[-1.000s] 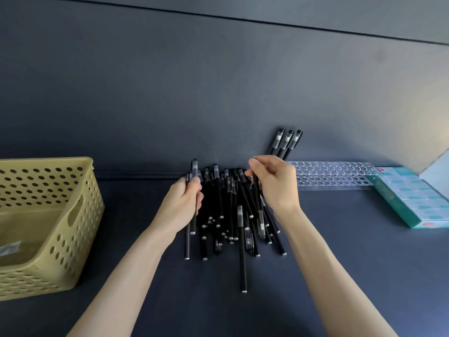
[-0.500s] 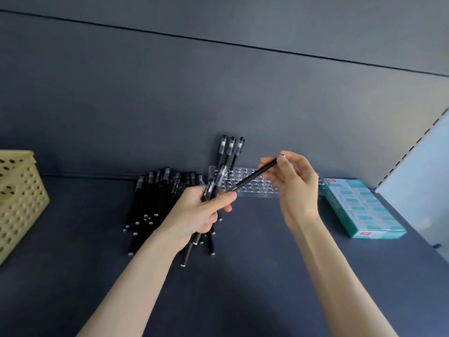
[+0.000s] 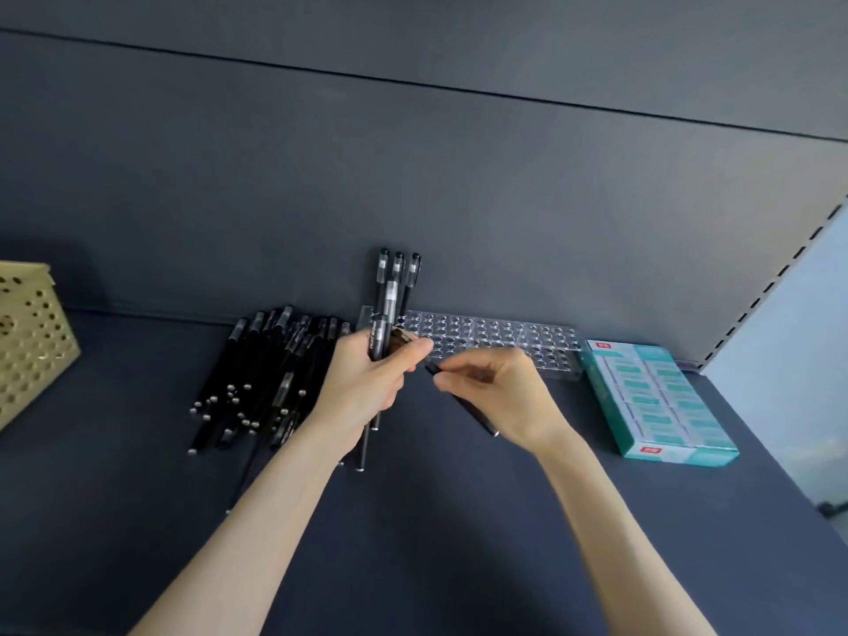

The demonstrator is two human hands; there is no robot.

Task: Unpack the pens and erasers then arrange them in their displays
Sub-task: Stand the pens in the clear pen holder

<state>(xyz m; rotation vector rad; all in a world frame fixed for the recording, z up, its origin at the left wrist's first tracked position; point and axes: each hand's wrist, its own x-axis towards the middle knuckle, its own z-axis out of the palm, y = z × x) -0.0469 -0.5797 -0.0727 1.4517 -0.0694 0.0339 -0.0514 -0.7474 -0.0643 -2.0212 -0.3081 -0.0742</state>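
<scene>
Gripping a small bunch of pens (image 3: 380, 335) upright in the left hand (image 3: 367, 383), fingers curled round them. Pinching a single pen (image 3: 475, 414) in the right hand (image 3: 495, 392), just right of the bunch, one end close to the left thumb, the other slanting down to the near right. Just behind both hands, a clear rack (image 3: 504, 337) full of holes, with three standing pens (image 3: 397, 273) at its left end. Left of the hands, a pile of pens (image 3: 261, 374) lying on the dark tabletop (image 3: 436, 543). Further right, a green eraser box (image 3: 656, 397). Far left, a yellow basket (image 3: 32, 332).
</scene>
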